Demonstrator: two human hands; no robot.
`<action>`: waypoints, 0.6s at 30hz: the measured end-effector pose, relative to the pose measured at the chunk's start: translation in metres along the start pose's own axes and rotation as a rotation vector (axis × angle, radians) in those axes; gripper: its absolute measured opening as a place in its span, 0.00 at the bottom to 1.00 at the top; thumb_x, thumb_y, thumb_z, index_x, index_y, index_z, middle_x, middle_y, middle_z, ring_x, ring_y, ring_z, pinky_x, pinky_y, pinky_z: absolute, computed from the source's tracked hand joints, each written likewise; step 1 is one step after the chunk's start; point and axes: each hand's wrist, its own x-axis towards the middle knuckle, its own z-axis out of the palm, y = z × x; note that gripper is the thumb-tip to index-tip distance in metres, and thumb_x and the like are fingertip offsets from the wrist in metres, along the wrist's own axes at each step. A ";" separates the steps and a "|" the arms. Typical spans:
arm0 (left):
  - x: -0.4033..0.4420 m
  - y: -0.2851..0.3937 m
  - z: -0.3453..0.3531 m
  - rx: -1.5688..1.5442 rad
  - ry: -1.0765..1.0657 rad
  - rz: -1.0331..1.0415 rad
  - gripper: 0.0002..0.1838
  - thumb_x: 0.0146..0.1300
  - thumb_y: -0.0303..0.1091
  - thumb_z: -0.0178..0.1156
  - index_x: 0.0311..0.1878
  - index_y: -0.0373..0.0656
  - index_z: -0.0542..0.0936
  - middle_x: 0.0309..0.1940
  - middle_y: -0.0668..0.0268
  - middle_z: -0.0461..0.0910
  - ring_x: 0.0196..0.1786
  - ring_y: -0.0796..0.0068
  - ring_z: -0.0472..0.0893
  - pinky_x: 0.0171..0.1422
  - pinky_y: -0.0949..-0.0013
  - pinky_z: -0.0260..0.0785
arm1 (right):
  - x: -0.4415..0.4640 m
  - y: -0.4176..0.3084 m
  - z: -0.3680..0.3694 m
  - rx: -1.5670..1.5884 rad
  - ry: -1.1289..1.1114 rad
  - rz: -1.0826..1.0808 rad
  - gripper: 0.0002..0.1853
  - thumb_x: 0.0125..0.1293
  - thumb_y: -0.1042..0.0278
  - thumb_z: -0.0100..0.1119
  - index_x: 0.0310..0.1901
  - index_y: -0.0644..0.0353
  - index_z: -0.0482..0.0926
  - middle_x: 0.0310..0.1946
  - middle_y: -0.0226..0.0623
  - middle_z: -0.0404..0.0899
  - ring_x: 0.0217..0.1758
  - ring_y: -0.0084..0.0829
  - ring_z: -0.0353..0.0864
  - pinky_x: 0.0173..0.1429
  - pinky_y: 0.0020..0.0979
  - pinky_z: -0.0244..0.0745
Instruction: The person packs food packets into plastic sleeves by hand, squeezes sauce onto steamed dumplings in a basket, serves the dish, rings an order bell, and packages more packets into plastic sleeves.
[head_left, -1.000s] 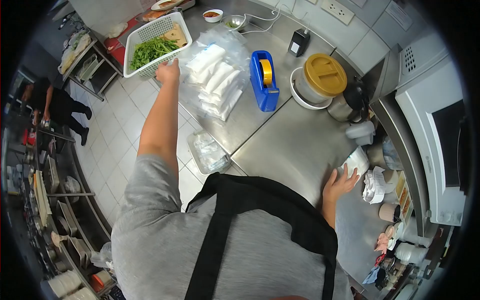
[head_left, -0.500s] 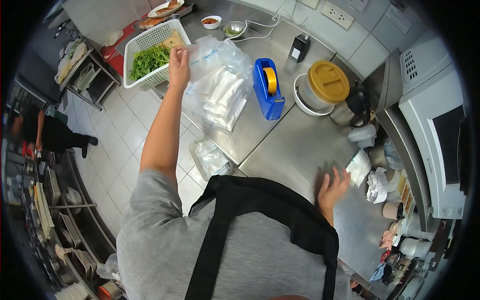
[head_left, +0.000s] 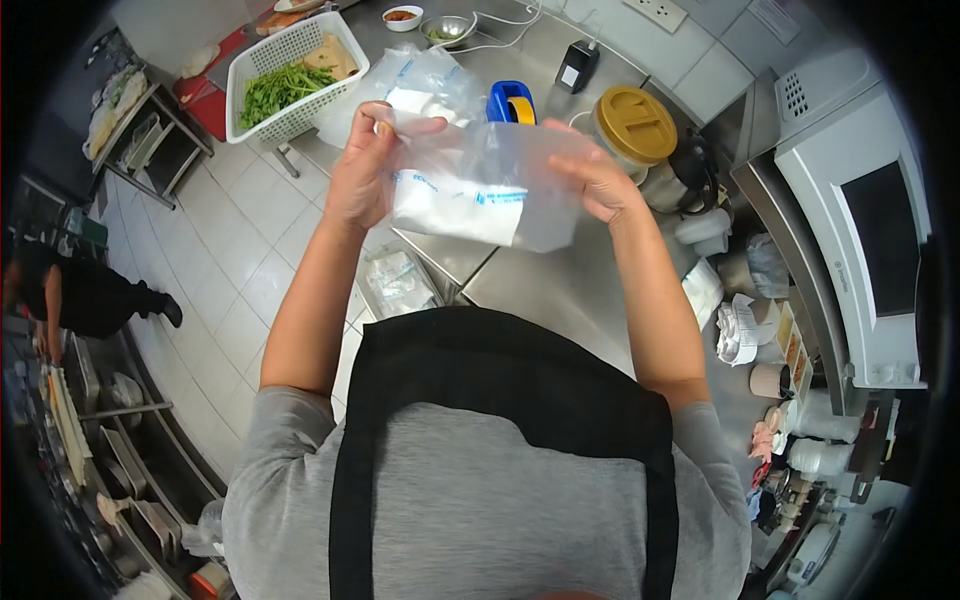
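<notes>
A translucent plastic bag with blue print is stretched between my hands above the steel counter. Something white and folded shows in its left part; I cannot tell its kind. My left hand pinches the bag's upper left corner between thumb and fingers. At the bag's right end, my right hand grips the film, its fingertips partly veiled by the plastic. Just behind lies a pile of similar clear bags with white contents. A blue tape dispenser with yellow tape stands beyond the held bag, its lower part covered.
A white perforated basket of leafy greens stands back left. On the right are a yellow-lidded canister, a kettle and a microwave. Wrapped packets sit in a tub below the counter edge. Another person is far left.
My left hand has come back from beside the basket with a plastic bag. My right hand has moved up and left from over the counter and now grips the bag too.
</notes>
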 end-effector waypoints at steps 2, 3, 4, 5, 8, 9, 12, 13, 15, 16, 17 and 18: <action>-0.015 -0.017 -0.005 -0.057 0.067 -0.036 0.17 0.70 0.47 0.54 0.53 0.51 0.63 0.59 0.50 0.73 0.59 0.55 0.75 0.62 0.48 0.70 | -0.012 -0.010 0.009 -0.102 0.072 0.023 0.29 0.55 0.70 0.70 0.58 0.63 0.71 0.48 0.38 0.78 0.49 0.27 0.78 0.56 0.31 0.72; -0.023 -0.030 -0.014 -0.087 0.092 -0.060 0.22 0.68 0.49 0.56 0.57 0.52 0.61 0.59 0.52 0.72 0.60 0.56 0.74 0.63 0.48 0.69 | -0.021 -0.021 0.018 -0.154 0.107 0.034 0.24 0.57 0.71 0.69 0.55 0.64 0.75 0.44 0.35 0.81 0.44 0.25 0.79 0.53 0.29 0.74; -0.030 -0.047 -0.026 -0.118 0.115 -0.089 0.27 0.66 0.51 0.58 0.61 0.54 0.60 0.60 0.55 0.72 0.62 0.57 0.73 0.64 0.47 0.67 | -0.030 -0.034 0.030 -0.247 0.095 -0.078 0.19 0.57 0.72 0.68 0.50 0.64 0.77 0.41 0.34 0.81 0.41 0.24 0.79 0.50 0.27 0.74; -0.038 -0.063 -0.036 -0.148 0.136 -0.121 0.32 0.64 0.53 0.59 0.65 0.55 0.58 0.60 0.57 0.71 0.63 0.58 0.71 0.64 0.47 0.65 | -0.041 -0.048 0.043 -0.337 0.086 -0.191 0.15 0.57 0.73 0.68 0.46 0.65 0.79 0.37 0.32 0.82 0.38 0.22 0.79 0.47 0.25 0.74; -0.054 -0.105 -0.041 -0.189 0.034 -0.240 0.43 0.59 0.49 0.67 0.72 0.58 0.54 0.61 0.65 0.70 0.64 0.66 0.68 0.69 0.55 0.59 | -0.052 -0.053 0.040 -0.604 0.054 -0.253 0.08 0.58 0.73 0.67 0.37 0.66 0.82 0.32 0.31 0.83 0.35 0.20 0.80 0.44 0.23 0.74; -0.054 -0.110 -0.031 -0.155 0.012 -0.277 0.43 0.59 0.46 0.68 0.72 0.58 0.54 0.61 0.65 0.70 0.64 0.68 0.68 0.69 0.57 0.59 | -0.054 -0.056 0.035 -0.696 0.042 -0.231 0.07 0.58 0.73 0.67 0.35 0.66 0.83 0.32 0.32 0.84 0.36 0.20 0.81 0.44 0.22 0.74; -0.044 -0.128 -0.010 -0.004 0.029 -0.297 0.31 0.60 0.31 0.65 0.65 0.47 0.66 0.58 0.67 0.72 0.60 0.74 0.71 0.66 0.67 0.61 | -0.076 -0.072 0.025 -0.713 0.071 -0.218 0.07 0.58 0.73 0.66 0.37 0.66 0.83 0.33 0.32 0.84 0.36 0.20 0.80 0.44 0.22 0.73; -0.037 -0.136 -0.007 0.049 0.019 -0.299 0.28 0.61 0.29 0.64 0.64 0.44 0.68 0.58 0.67 0.73 0.59 0.75 0.71 0.65 0.68 0.62 | -0.082 -0.072 0.016 -0.694 0.110 -0.199 0.07 0.59 0.73 0.65 0.37 0.65 0.83 0.32 0.32 0.84 0.36 0.20 0.80 0.45 0.22 0.73; -0.021 -0.149 -0.001 0.131 0.043 -0.322 0.14 0.63 0.27 0.62 0.51 0.39 0.76 0.48 0.66 0.79 0.53 0.75 0.75 0.62 0.68 0.65 | -0.091 -0.068 -0.013 -0.653 0.191 -0.168 0.07 0.60 0.72 0.65 0.37 0.65 0.83 0.32 0.32 0.83 0.36 0.20 0.80 0.45 0.22 0.73; -0.009 -0.155 0.000 0.197 0.016 -0.319 0.11 0.63 0.27 0.61 0.49 0.39 0.77 0.46 0.66 0.80 0.52 0.75 0.76 0.61 0.68 0.65 | -0.094 -0.058 -0.038 -0.666 0.235 -0.136 0.05 0.61 0.74 0.63 0.38 0.64 0.83 0.33 0.32 0.83 0.37 0.21 0.80 0.46 0.23 0.73; 0.000 -0.160 0.003 0.263 -0.010 -0.314 0.09 0.63 0.27 0.61 0.46 0.39 0.78 0.43 0.66 0.81 0.50 0.75 0.77 0.60 0.68 0.66 | -0.103 -0.048 -0.056 -0.757 0.293 -0.135 0.05 0.61 0.74 0.63 0.38 0.64 0.83 0.35 0.31 0.84 0.39 0.21 0.80 0.47 0.23 0.74; 0.008 -0.164 0.011 0.278 -0.002 -0.271 0.05 0.63 0.28 0.61 0.41 0.39 0.79 0.39 0.67 0.82 0.46 0.76 0.79 0.58 0.69 0.67 | -0.112 -0.039 -0.072 -0.848 0.350 -0.137 0.05 0.61 0.75 0.62 0.39 0.63 0.83 0.36 0.31 0.84 0.40 0.21 0.80 0.48 0.23 0.74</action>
